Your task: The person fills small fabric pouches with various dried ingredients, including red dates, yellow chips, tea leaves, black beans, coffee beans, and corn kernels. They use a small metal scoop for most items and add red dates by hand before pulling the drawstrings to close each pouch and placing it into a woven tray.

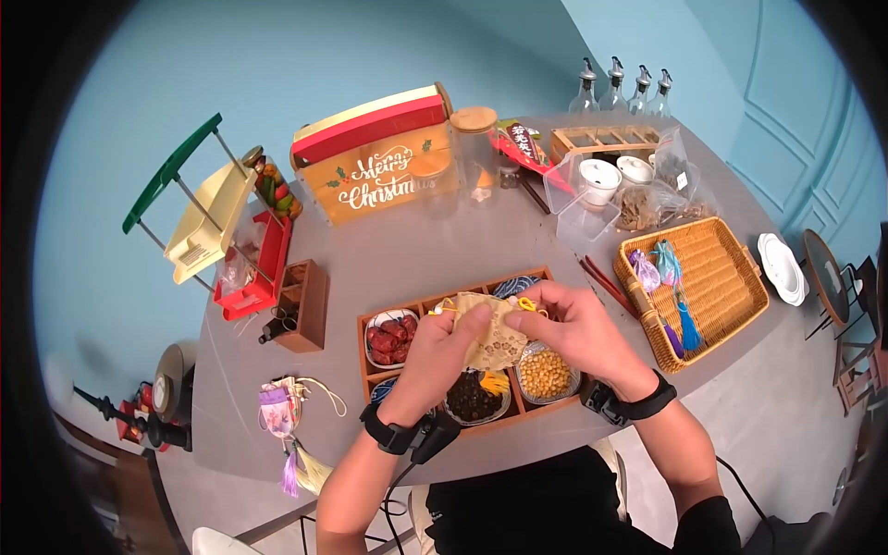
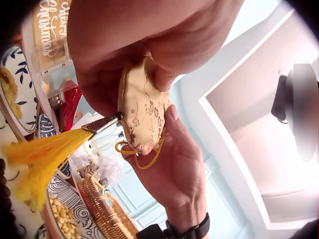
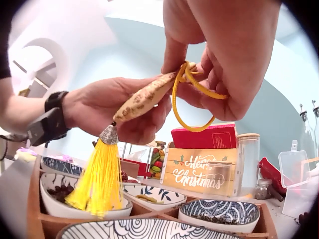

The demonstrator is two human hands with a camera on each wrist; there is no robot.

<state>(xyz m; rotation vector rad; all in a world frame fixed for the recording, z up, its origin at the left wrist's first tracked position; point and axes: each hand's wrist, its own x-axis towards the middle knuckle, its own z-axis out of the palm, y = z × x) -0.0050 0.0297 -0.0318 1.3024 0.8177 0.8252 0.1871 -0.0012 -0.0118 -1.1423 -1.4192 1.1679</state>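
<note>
A beige patterned pouch [image 1: 495, 340] is held between both hands above the compartmented wooden tray [image 1: 370, 324]. The left hand [image 1: 442, 356] pinches its left side, thumb on the front; the right hand [image 1: 578, 333] pinches the upper right side near the yellow cord [image 3: 197, 127]. In the right wrist view the pouch [image 3: 144, 99] is tilted, and a yellow tassel [image 3: 99, 174] with a silver cap hangs from its lower end over the bowls. Under the hands are bowls of dark pieces [image 1: 474, 400], yellow kernels [image 1: 546, 374] and red dried fruit [image 1: 391, 339].
A wicker basket [image 1: 731, 305] with tasselled pouches stands right, beside dark red sticks [image 1: 606, 285]. Another pouch [image 1: 279, 407] lies left, below a wooden caddy [image 1: 305, 314]. Behind are a Merry Christmas box [image 1: 370, 190], glass jars [image 1: 476, 148] and clear plastic containers [image 1: 583, 222].
</note>
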